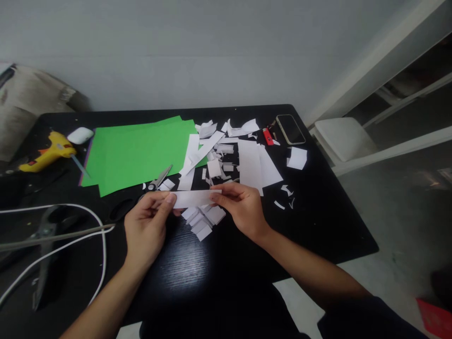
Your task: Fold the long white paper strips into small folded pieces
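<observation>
A white paper strip (192, 199) is stretched level between my two hands above the black table (318, 221). My left hand (148, 221) pinches its left end, thumb on top. At the other end, my right hand (243, 207) grips the strip between thumb and fingers. Just below the strip lies a pile of small folded white papers (203, 223). Scissors (160, 179) rest beside my left hand, their handles partly hidden. Beyond my hands are scattered white scraps (213, 167) and larger white sheets (250, 165).
Green sheets (141, 153) lie at the back left, beside a yellow glue gun (51, 153) and a white mouse (80, 135). White cables (102, 235) loop at the left. A phone (290, 129) and a red object (267, 137) lie at the back right.
</observation>
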A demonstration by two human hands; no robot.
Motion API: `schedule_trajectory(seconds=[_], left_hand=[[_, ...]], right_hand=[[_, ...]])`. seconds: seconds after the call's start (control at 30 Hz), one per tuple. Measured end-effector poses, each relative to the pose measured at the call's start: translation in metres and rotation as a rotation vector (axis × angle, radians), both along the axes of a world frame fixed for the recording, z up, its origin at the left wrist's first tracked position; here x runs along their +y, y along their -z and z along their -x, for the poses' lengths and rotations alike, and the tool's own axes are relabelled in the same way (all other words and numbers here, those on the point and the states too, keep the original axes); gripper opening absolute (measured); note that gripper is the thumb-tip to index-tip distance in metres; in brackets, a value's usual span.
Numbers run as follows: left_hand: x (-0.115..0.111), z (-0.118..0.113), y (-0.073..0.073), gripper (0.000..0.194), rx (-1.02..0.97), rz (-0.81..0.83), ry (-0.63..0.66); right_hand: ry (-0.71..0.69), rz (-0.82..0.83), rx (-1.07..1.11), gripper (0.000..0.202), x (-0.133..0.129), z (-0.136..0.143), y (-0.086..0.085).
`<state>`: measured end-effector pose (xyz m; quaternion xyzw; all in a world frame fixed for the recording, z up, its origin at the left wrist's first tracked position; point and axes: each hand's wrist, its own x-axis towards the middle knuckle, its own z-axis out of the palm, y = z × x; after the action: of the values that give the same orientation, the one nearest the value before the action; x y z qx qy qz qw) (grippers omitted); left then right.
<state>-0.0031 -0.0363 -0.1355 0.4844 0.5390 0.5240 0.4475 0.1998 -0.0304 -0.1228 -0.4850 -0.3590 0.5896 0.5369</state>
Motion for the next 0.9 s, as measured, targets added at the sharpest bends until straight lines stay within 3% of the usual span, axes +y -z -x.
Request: schedule_trajectory(seconds=[0.57, 0.77, 0.9], left_hand=[[0.0036, 0.0003, -0.0024, 0.02, 0.168, -0.065, -0.069], [0.0069, -0.0007, -0.0008, 0.022, 0.069, -0.02, 0.035], [0.0081, 0.0001, 0.0033, 0.021, 0.072, 0.003, 0.029]], right_hand=[[0.009, 0.002, -0.063, 0.026, -0.0008, 0.0034, 0.0037], [0.054, -0.001, -0.103, 0.027, 0.002, 0.0002, 0.0058], [0.06, 0.005, -0.094, 0.027, 0.0039, -0.002, 0.0058]])
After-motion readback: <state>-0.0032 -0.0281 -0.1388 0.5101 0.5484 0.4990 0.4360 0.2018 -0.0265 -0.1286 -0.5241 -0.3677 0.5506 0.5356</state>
